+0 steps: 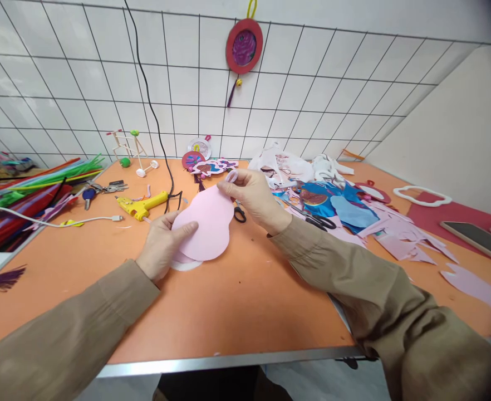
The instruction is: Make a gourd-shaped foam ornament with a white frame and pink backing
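Observation:
A pink gourd-shaped foam cutout (pixel 207 225) is held just above the orange table (pixel 237 301), over a white piece of the same outline. My left hand (pixel 162 245) pinches its lower left edge, thumb on top. My right hand (pixel 251 195) grips its upper right end with closed fingers. Black scissors (pixel 240 214) lie on the table just behind the cutout, beneath my right hand.
A yellow glue gun (pixel 142 206) with a black cord lies to the left. Pipe cleaners (pixel 24 195) are piled at far left. Pink scraps (pixel 399 234), blue paper and more scissors lie to the right. A phone (pixel 477 239) rests on red felt at far right.

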Demonstrator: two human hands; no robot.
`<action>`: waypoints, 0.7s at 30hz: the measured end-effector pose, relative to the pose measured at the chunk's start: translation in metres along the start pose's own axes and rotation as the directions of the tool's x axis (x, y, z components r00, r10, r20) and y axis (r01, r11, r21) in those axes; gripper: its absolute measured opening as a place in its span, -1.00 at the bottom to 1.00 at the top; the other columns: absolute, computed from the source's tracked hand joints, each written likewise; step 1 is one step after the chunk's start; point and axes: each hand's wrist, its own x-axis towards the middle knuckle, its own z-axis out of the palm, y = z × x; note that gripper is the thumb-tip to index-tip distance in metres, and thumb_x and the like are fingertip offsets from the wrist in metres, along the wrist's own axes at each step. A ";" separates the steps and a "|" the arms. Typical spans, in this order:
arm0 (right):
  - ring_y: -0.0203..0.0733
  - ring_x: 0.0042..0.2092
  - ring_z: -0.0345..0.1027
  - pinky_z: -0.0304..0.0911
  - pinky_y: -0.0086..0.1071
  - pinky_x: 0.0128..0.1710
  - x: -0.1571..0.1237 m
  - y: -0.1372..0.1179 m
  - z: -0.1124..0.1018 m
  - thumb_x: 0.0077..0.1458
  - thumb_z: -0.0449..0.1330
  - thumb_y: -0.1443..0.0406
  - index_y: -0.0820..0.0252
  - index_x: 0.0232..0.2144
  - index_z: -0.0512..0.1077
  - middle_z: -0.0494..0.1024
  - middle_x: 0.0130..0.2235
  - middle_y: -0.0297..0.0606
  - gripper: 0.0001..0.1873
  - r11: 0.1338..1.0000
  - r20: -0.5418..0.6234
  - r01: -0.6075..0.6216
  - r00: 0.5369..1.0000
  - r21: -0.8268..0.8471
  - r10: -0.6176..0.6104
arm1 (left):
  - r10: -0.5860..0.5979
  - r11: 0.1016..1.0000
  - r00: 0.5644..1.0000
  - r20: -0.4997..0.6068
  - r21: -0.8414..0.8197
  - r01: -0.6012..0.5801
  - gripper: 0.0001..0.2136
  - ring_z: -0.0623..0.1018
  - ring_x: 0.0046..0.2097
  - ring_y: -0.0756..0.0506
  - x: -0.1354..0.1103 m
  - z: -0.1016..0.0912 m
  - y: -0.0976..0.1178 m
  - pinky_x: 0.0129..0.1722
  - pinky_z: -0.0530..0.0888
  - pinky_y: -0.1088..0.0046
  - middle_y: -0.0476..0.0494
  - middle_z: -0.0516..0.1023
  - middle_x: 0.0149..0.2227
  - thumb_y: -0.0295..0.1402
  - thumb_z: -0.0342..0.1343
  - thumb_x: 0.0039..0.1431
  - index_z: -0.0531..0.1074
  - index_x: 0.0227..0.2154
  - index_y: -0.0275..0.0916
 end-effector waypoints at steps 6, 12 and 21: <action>-0.14 -0.20 0.39 0.24 -0.26 -0.19 0.002 -0.008 -0.008 -0.10 0.28 0.30 0.18 -0.65 0.35 0.53 -0.30 -0.22 -0.80 0.963 0.065 0.149 0.988 -0.224 -0.138 | 0.071 0.926 0.995 0.069 0.367 -0.091 -0.73 0.52 -0.44 -0.10 0.015 -0.014 0.020 -0.48 0.42 0.44 -0.11 0.58 -0.45 -0.27 0.37 -0.21 0.58 -0.41 -0.30; -0.23 -0.39 0.30 0.17 -0.33 -0.35 -0.005 -0.018 -0.007 -0.15 0.30 0.32 0.19 -0.65 0.40 0.46 -0.50 -0.34 -0.84 0.899 0.417 0.174 0.909 -0.402 0.010 | 0.101 0.749 0.965 0.242 0.620 -0.233 -0.83 0.51 -0.44 -0.10 0.026 -0.004 0.052 -0.55 0.37 0.49 -0.10 0.56 -0.47 -0.33 0.33 -0.18 0.57 -0.46 -0.26; -0.35 -0.47 0.13 0.12 -0.39 -0.44 0.012 -0.009 -0.015 -0.20 0.32 0.16 0.20 -0.63 0.31 0.29 -0.55 -0.43 -0.71 0.998 -0.258 0.060 0.965 0.020 -0.053 | 0.098 0.956 0.979 0.180 0.255 -0.142 -0.71 0.59 -0.36 -0.09 0.058 0.007 0.086 -0.34 0.51 0.42 -0.20 0.59 -0.39 -0.20 0.39 -0.17 0.52 -0.46 -0.31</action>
